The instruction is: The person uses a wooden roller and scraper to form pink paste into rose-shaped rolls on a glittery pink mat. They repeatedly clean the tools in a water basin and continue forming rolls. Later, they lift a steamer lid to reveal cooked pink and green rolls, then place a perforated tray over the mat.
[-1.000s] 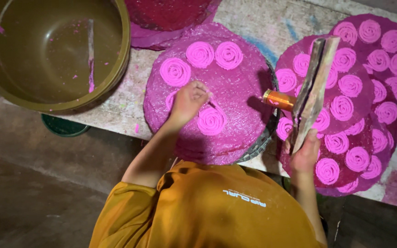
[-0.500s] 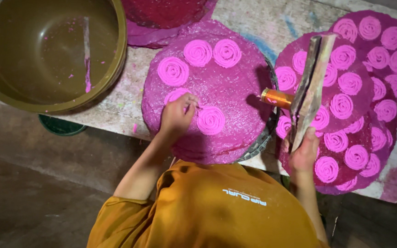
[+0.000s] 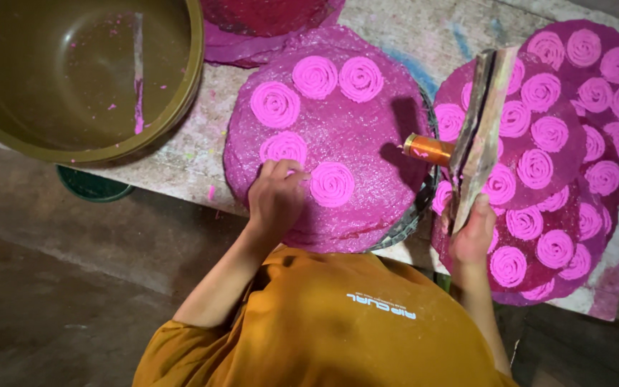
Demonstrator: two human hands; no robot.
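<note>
My left hand (image 3: 275, 197) rests with bunched fingers on a round pink woven mat (image 3: 374, 122). Its fingertips touch the mat between two pink dough spirals, one (image 3: 284, 147) just above and one (image 3: 332, 183) to the right. Three more spirals (image 3: 315, 76) lie along the mat's far side. My right hand (image 3: 471, 233) grips the lower end of a long wooden press (image 3: 483, 122), which stands tilted over the neighbouring mats. A brass cylinder (image 3: 428, 149) sticks out of its left side. Whatever lies under my left fingers is hidden.
A large olive-green bowl (image 3: 84, 147) with pink smears sits at the top left on the stained table (image 3: 424, 32). Overlapping dark pink mats (image 3: 567, 179) covered with several spirals fill the right side. More pink mats (image 3: 266, 21) lie at the top. A green lid (image 3: 91, 188) peeks out under the table edge.
My left hand has drawn back toward me and slightly left across the mat, uncovering a finished spiral above it. The right hand and the press have stayed in place.
</note>
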